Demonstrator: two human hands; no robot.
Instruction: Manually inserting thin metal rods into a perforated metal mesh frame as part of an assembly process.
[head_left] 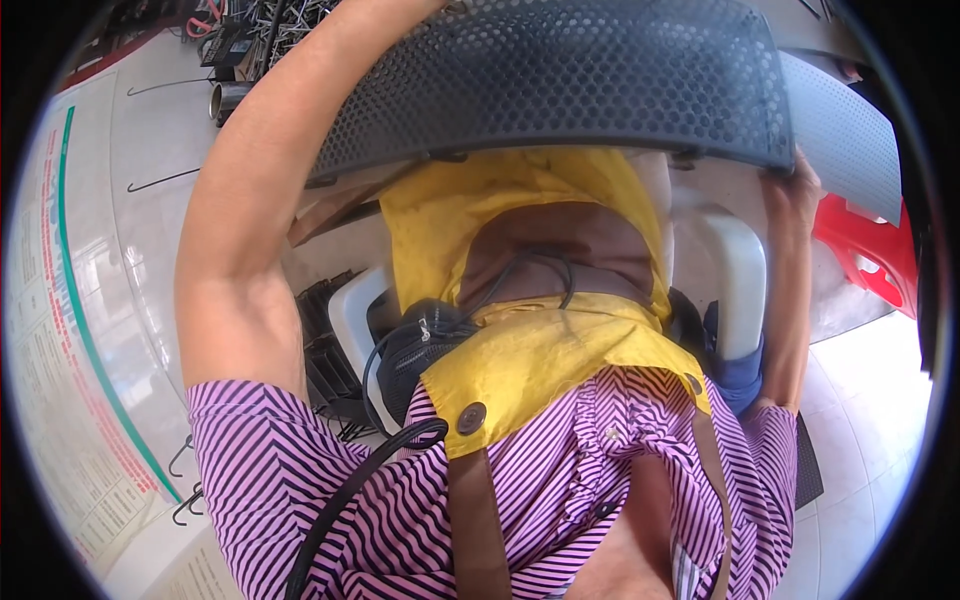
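Dark perforated panel (560, 85) in front of yellow apron (540, 340). Right hand (797, 188) gripping its near right corner; left arm (285, 120) stretched past left end (hand out of sight). Red stool (868, 252) at right.

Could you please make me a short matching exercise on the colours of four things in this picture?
Things:
1. Panel in the right hand
2. Apron
3. Perforated sheet beyond the panel's right end
4. Plastic object near the right edge of the picture

Colours:
A. Bright red
B. Pale bluish grey
C. Black
D. Mostly yellow

Right pairs: 1-C, 2-D, 3-B, 4-A
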